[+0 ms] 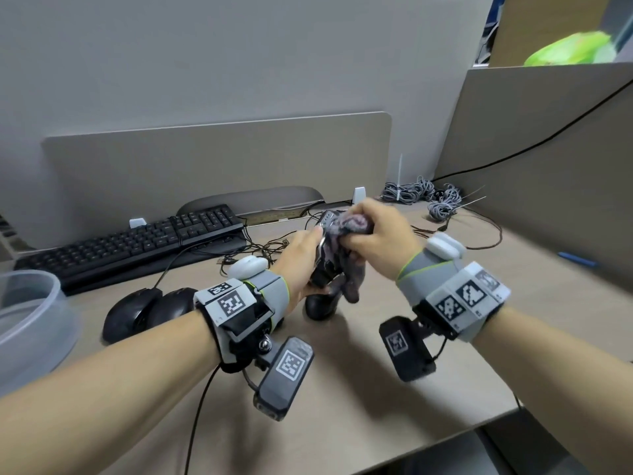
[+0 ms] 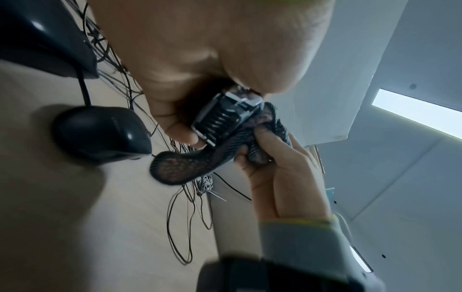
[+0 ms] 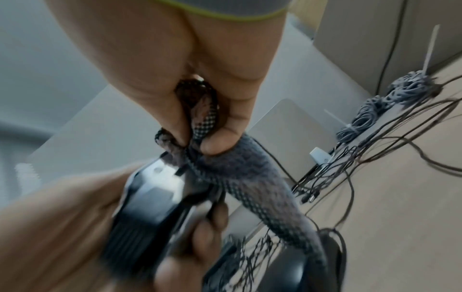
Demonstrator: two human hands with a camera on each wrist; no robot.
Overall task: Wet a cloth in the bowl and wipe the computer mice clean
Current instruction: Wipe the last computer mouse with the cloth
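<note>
The left hand grips a black-and-silver computer mouse above mid-desk. The right hand pinches a grey mesh cloth against it. Wiping is under way; three black mice near the clear plastic bowl apparently remain.

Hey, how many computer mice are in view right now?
4: two side by side on the desk, one under the hands, one held in the left hand. Others may be hidden.
</note>
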